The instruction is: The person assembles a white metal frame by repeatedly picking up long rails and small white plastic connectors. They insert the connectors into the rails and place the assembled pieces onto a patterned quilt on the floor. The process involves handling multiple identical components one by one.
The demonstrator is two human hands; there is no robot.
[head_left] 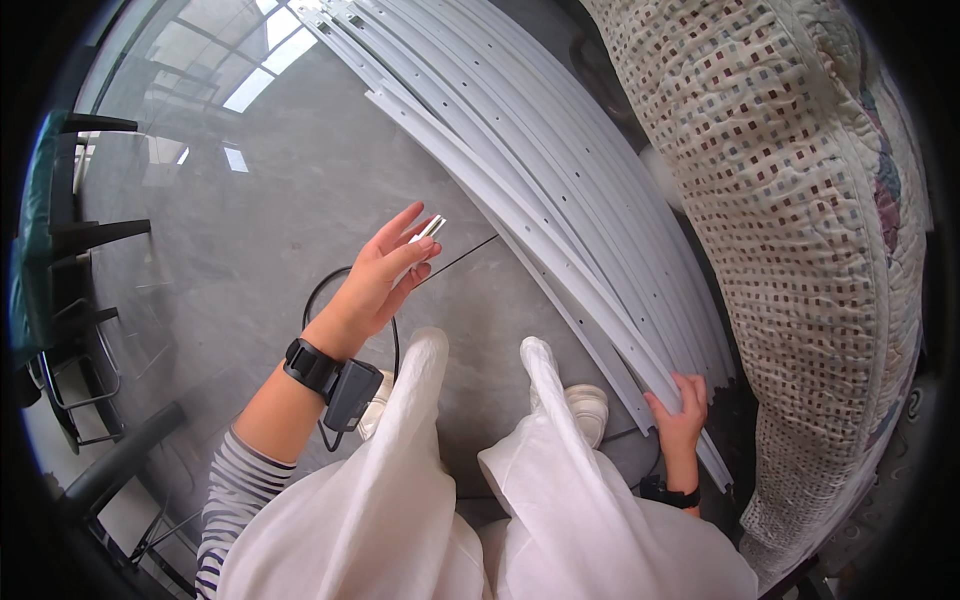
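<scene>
Raised over the grey floor, my left hand [388,262] pinches a small white bracket-like piece [432,228] between thumb and fingers. Its exact kind I cannot make out. Down at the right, my right hand [683,415] wraps round the near end of a long white slotted rail [560,250]. That rail lies on top of a bundle of similar white rails [600,190], which runs from the far left to the near right. Small dark holes dot the rails along their length.
A quilted sofa cover [770,200] with a checked pattern borders the rails on the right. Dark chair legs [100,235] stand at the left. A black cable [398,335] hangs by the box strapped at my left wrist. My shoes [587,415] rest on the glossy floor [240,240].
</scene>
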